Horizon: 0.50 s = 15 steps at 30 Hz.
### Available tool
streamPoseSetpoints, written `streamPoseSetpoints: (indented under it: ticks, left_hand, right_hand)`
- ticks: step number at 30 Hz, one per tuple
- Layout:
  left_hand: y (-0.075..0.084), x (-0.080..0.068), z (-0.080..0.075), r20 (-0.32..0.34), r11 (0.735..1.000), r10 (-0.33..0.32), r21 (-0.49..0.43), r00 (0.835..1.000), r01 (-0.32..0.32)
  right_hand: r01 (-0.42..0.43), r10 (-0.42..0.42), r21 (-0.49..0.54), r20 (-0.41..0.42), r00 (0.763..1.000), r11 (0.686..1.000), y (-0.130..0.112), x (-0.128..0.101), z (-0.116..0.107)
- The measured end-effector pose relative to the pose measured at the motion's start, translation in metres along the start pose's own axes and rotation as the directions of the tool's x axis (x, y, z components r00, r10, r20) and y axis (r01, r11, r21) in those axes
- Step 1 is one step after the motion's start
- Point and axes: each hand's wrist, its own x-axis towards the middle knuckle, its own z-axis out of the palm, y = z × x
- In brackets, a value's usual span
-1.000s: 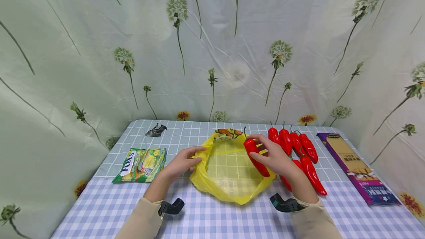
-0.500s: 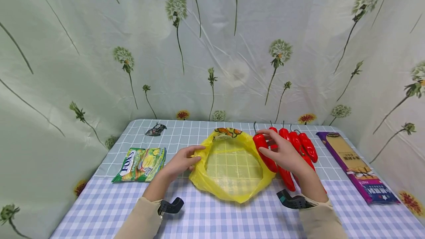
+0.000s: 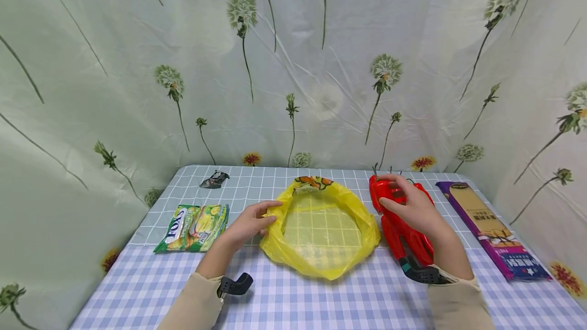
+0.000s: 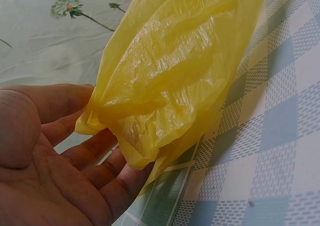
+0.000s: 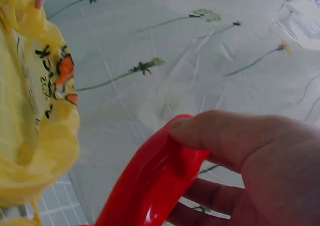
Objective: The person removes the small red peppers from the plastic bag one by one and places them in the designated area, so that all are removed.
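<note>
The person's left hand [image 3: 249, 224] pinches the left rim of a yellow plastic bag [image 3: 321, 228], thumb above and fingers beneath the film; the left wrist view confirms the bunched yellow plastic [image 4: 170, 81] caught between thumb and fingers [image 4: 100, 151]. The bag lies flat on the checked tablecloth [image 3: 293, 299] with its mouth spread wide, the cloth's grid showing through its thin bottom. A printed orange and black motif sits at the bag's far rim.

The right hand [image 3: 410, 208] rests over a cluster of red chilli peppers [image 3: 403, 228] just beside the bag's right edge, outside the bag. Its fingers curl around one red pepper [image 3: 382, 190] at the far end of the cluster. The right wrist view shows the thumb pressed on the glossy red skin [image 5: 150, 186] with fingers under it, so the grip is firm. The gripped pepper lies directly under the palm, touching it, and near but apart from the bag's rim. The remaining peppers lie side by side beneath and behind the hand, stems pointing to the far side.

Left of the bag lies a green Fox's sweets packet [image 3: 192, 227], well apart from the left hand. A small dark wrapper [image 3: 214, 179] lies near the far edge. A long purple packet [image 3: 492, 230] lies at the right side of the table.
</note>
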Motion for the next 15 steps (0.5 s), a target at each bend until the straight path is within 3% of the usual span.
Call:
streamPoseSetpoints:
  ticks: [15]
  left_hand:
    - [0.001,0.0,0.002,-0.026,1.0,-0.022,0.0,0.999,0.022]
  right_hand:
    - [-0.139,0.14,-0.056,0.0,0.99,0.989,0.024,-0.006,-0.024]
